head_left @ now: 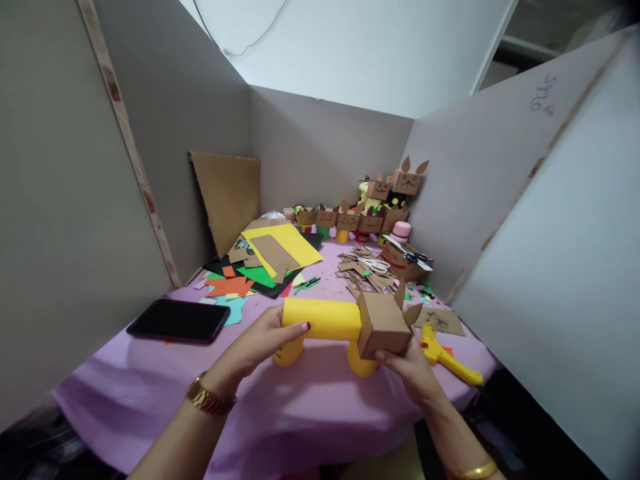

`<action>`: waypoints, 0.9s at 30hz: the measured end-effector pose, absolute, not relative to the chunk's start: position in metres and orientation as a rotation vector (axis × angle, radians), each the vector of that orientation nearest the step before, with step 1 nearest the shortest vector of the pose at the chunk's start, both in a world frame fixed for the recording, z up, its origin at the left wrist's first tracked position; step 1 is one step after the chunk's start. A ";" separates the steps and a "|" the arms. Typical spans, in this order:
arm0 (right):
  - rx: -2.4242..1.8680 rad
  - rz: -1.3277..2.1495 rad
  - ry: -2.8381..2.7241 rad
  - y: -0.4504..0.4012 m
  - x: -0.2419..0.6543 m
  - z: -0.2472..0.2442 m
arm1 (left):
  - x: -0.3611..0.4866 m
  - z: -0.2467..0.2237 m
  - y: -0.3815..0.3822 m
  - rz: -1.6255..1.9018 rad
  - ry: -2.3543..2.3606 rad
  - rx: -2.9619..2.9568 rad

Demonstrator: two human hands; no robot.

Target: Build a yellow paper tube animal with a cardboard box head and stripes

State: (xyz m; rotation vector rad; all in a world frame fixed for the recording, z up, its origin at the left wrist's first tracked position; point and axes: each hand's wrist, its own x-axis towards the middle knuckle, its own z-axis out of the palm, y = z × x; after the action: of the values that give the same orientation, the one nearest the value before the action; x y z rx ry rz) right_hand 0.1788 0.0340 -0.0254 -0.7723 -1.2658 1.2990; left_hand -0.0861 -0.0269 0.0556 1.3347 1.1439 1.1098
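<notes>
Above the front of the table, a yellow paper tube (323, 319) lies sideways, forming the body of a craft animal with yellow round legs (363, 360) beneath. At its right end is a brown cardboard box head (384, 323) with two pointed cardboard ears (412, 314). My left hand (265, 337) is closed round the tube's left end, thumb along its near side. My right hand (407, 367) grips the box head from below and the right, thumb on its lower edge; its other fingers are mostly hidden behind the box.
A yellow glue gun (453, 360) lies at the right, a black phone (179, 321) at the left. Coloured paper sheets (305, 248), cardboard scraps (355, 273) and white-handled scissors (375, 265) lie farther back. Several finished cardboard-headed figures (349, 220) stand along the back, with grey partitions (325, 143) around.
</notes>
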 end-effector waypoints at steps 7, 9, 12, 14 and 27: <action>-0.768 1.315 -1.230 0.034 0.178 -0.028 | -0.085 0.051 -0.022 1.192 1.257 1.281; -0.766 1.294 -1.226 0.034 0.178 -0.027 | -0.085 0.051 -0.020 1.197 1.261 1.271; -0.763 1.287 -1.243 0.033 0.176 -0.026 | -0.085 0.053 -0.017 1.163 1.242 1.276; -0.765 1.291 -1.241 0.033 0.174 -0.025 | -0.086 0.054 -0.016 1.138 1.232 1.286; -0.760 1.320 -1.246 0.034 0.173 -0.023 | -0.081 0.057 -0.026 1.342 1.414 1.346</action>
State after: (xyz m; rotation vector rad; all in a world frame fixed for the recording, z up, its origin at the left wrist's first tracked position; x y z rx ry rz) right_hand 0.1732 0.0344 -0.0234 -0.7596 -1.2456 1.3205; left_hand -0.0805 -0.0264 0.0572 1.3458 1.4136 1.3421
